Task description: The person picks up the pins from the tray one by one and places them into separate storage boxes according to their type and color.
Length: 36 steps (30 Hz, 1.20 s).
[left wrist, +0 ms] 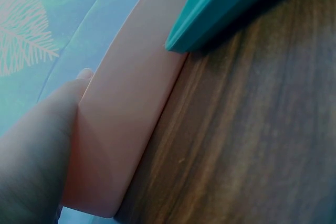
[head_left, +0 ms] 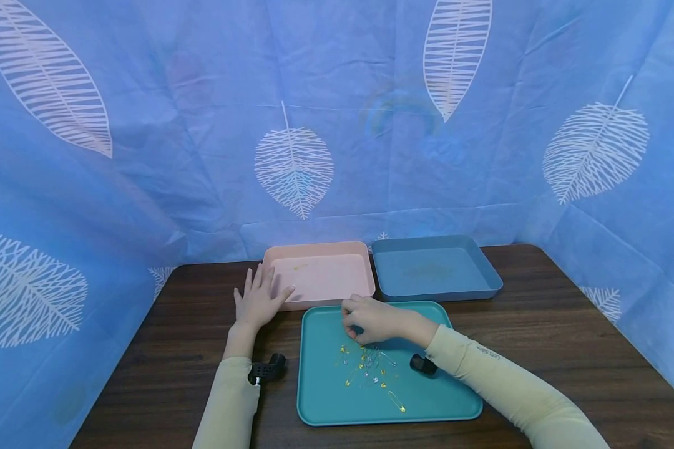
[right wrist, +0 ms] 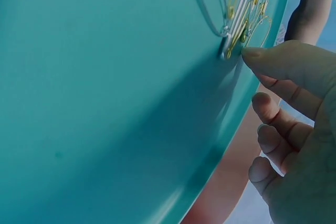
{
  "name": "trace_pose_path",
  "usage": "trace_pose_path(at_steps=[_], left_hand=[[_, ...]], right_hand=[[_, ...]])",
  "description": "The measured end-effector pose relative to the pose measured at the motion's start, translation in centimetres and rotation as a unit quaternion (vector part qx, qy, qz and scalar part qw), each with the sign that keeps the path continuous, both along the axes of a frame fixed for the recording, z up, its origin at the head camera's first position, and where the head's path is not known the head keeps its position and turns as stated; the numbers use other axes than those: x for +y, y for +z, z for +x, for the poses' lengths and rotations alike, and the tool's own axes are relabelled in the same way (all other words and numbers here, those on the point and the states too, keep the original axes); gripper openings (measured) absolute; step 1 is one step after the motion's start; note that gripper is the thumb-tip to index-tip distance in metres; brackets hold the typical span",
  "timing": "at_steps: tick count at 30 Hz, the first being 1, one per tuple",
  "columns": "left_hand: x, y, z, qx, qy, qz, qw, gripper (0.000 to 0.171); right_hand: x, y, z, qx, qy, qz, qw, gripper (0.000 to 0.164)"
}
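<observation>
My left hand (head_left: 258,305) lies at the left end of the pink tray (head_left: 322,302), fingers spread and thumb over its near rim. In the left wrist view the thumb (left wrist: 39,124) reaches along the tray's wall. My right hand (head_left: 373,319) is over the teal tray (head_left: 427,399). Thumb and index finger pinch at a gold safety pin (right wrist: 266,20) on the edge of the pile; the index fingertip is hidden behind the thumb. The other fingers curl loosely. Several gold and silver safety pins (head_left: 371,362) lie scattered across the tray's middle, one larger gold pin (head_left: 395,401) nearer me.
A blue tray (head_left: 438,296) stands at the back right, beside the pink one. Small gold pins (head_left: 300,267) lie in the pink tray. The dark wooden table (head_left: 163,362) holds all three trays, and a blue leaf-print cloth (head_left: 359,168) hangs behind.
</observation>
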<state>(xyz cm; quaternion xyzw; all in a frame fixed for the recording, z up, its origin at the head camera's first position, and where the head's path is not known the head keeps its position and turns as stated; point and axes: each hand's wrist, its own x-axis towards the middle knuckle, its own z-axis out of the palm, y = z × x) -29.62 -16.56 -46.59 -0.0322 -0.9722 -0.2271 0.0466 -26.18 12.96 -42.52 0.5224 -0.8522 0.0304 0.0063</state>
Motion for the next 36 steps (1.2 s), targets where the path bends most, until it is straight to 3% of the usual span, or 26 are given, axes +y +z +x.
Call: trace_pose_path(at_steps=[16,36], left_hand=[[0.1,0.0,0.0,0.0,-0.001,0.003,1.0,0.09],[0.0,-0.1,0.0,0.004,0.002,-0.001,1.0,0.09]], right_hand=[[-0.3,0.3,0.0,-0.028,-0.026,-0.008,0.999,0.024],[-0.7,1.8,-1.8,0.042,-0.037,-0.052,0.997,0.023]])
